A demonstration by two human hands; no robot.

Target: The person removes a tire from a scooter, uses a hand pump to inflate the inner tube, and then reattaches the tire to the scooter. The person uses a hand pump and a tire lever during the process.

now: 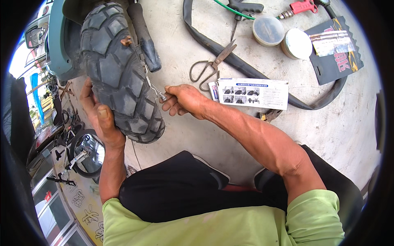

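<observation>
A black, chunky-treaded tire [113, 69] stands upright at the left, under a teal fender [61, 49]. My left hand [102, 117] grips the tire's left side, its fingers partly hidden behind the edge. With thumb and forefinger, my right hand [182, 100] pinches the lower end of a thin silvery metal piece [152, 84] that looks coiled or threaded near my fingers. This piece runs up along the tire's right edge; where its top ends is hard to make out. Higher up, a brown lump [126, 40] sticks out of the tread.
Scissors [213, 65] lie on the concrete floor beside a white printed box [253, 93]. Beyond are a black inner tube [242, 67], two round tubs [268, 30], a dark card [336, 53], a black-handled tool [246, 7] and a red air gun [303, 7].
</observation>
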